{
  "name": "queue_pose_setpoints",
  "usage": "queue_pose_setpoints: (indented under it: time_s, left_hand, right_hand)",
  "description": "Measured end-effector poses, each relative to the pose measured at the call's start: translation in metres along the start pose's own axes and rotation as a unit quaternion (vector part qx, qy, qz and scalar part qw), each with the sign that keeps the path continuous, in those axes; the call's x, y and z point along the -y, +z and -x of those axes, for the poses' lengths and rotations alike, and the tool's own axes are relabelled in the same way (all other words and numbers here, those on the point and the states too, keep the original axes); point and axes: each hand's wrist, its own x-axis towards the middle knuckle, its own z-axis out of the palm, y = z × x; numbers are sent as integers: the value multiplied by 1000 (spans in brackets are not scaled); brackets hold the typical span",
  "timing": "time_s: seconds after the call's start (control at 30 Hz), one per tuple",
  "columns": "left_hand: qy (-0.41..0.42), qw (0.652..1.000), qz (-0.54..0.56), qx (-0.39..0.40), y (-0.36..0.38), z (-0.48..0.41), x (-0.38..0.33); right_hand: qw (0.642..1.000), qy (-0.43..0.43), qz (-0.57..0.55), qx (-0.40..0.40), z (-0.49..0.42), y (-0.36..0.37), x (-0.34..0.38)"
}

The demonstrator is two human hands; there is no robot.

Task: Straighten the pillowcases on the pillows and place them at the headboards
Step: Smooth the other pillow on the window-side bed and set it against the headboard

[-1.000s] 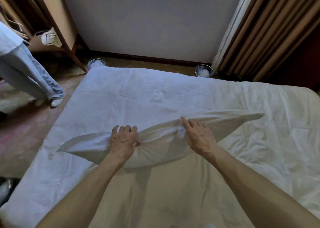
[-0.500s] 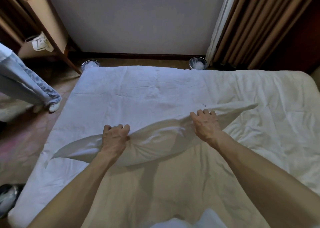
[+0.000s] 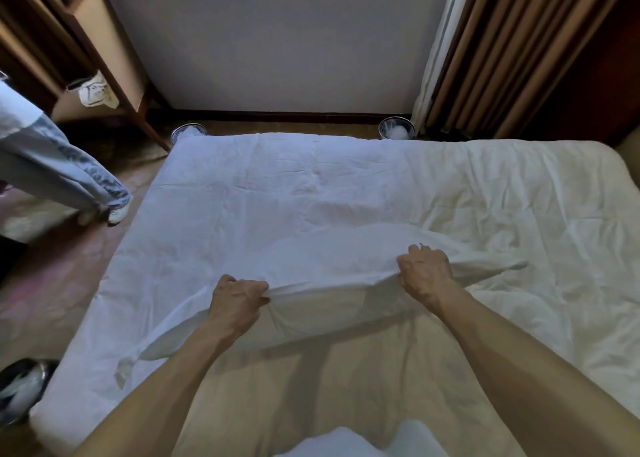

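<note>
White bed (image 3: 311, 193) carries a pillow (image 3: 329, 283), gripped by left hand (image 3: 235, 300) and right hand (image 3: 427, 274); bins (image 3: 396, 129) and curtain (image 3: 491, 51) beyond.

- a bed (image 3: 381, 186) under a wrinkled white sheet fills the middle and right of the frame.
- a pillow (image 3: 322, 304) in a white case runs across its lower middle, upper edge lifted.
- brown floor (image 3: 52, 283) shows on the left and along the bed's top edge.
- two lined bins (image 3: 188, 132) (image 3: 396, 129) stand on it at the bed's upper corners, and a third bin (image 3: 20, 390) at lower left.
- a person's white shoes (image 3: 119, 212) stand at the left.
</note>
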Motion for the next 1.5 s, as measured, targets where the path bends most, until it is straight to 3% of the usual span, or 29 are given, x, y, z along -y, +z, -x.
queue_pose_setpoints:
  time_s: [0.13,0.37,0.57,0.7,0.8,0.87,0.97,1.17,1.37,1.5]
  left_hand:
    - [11,1000,-5,3,4,14,-6]
    - [49,995,-22,-81,-10,20,-2]
    - [44,974,-3,-221,-76,-3,2]
    - [42,966,-7,-254,-120,-20,7]
    - [43,962,-5,-268,-137,-29,1]
    - [46,967,-1,-249,-140,-36,-4]
    - [53,986,-9,-156,-125,-45,-13]
    - [56,998,-5,-7,-48,-27,-31]
    - [18,997,54,-54,-28,-21,-20]
    - [7,998,45,-54,-32,-26,-21]
  right_hand:
    - [1000,-4,-10,13,25,10,4]
    - [998,10,-36,-44,50,-2,-7]
    - [994,7,-4,-113,36,-73,-29]
    - [991,21,11,-133,39,-116,-43]
    - [994,39,21,-102,48,-137,-53]
    - [996,62,11,-61,53,-142,-58]
    - [997,83,-2,-9,61,-126,-62]
    - [994,73,-58,58,81,-34,-42]
    - [994,62,-87,-38,82,-8,-33]
    - [990,57,-115,-60,72,-5,-37]
